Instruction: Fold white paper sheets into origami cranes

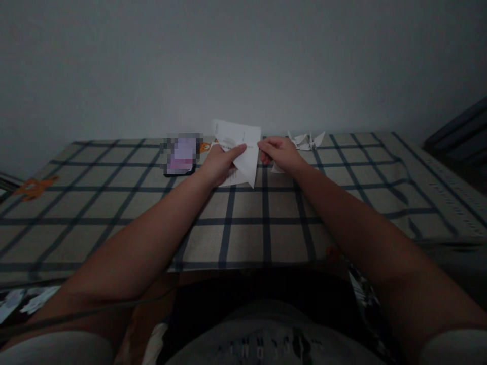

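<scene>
A folded sheet of white printed paper [247,159] is held up just above the table, its lower corner coming to a point. My left hand [220,161] grips it from the left, thumb flat on its face and the other fingers hidden behind. Thumb and forefinger of my right hand [279,152] are pinched together at the paper's right edge, the remaining fingers curled in. Beneath my left hand lies another printed sheet [238,178], partly covered. Folded white paper figures [304,141], which look like paper cranes, sit just beyond my right hand.
A checked tablecloth [247,223] covers the table, which stands against a plain wall [243,66]. Left of my left hand is a phone [181,157] with its screen lit and blurred out. A dark slatted object [458,134] stands at the far right.
</scene>
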